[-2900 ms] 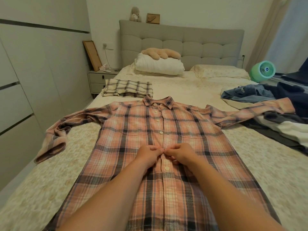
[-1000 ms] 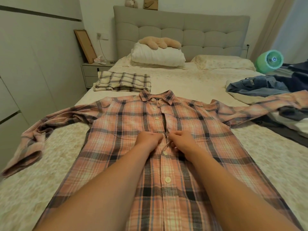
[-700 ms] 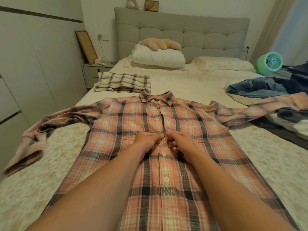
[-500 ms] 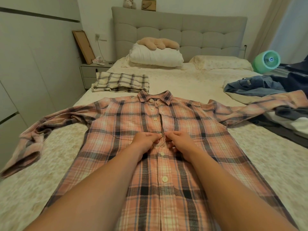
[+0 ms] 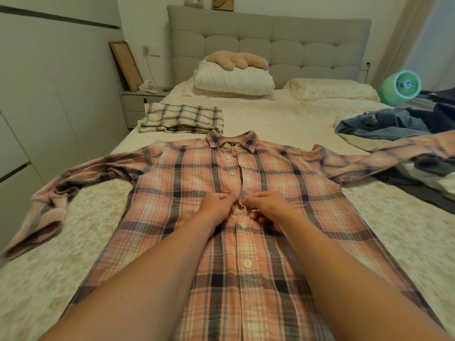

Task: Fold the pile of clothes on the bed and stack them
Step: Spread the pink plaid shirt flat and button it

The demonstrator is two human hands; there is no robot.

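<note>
Now a pink plaid shirt lies flat and face up on the bed, with the collar toward the headboard and both sleeves spread out to the sides. The left sleeve hangs a little over the bed edge, and the right sleeve lies across the pile of unfolded clothes on the right side of the bed.

Both hands are at the middle of the shirt front, on the button line. The left hand has its fingers curled and pinches the edge with the buttons. The right hand is just beside it, also with curled fingers, and pinches the other edge of the opening. The 2 hands nearly touch each other. Above them the shirt front is open a little, and 3 white buttons show there. Below the hands 2 buttons look closed.

Behind the collar, a folded cream checked garment lies on the bed near the left edge. At the headboard there are white pillows with a beige plush toy on top. A green fan stands at the far right.
</note>
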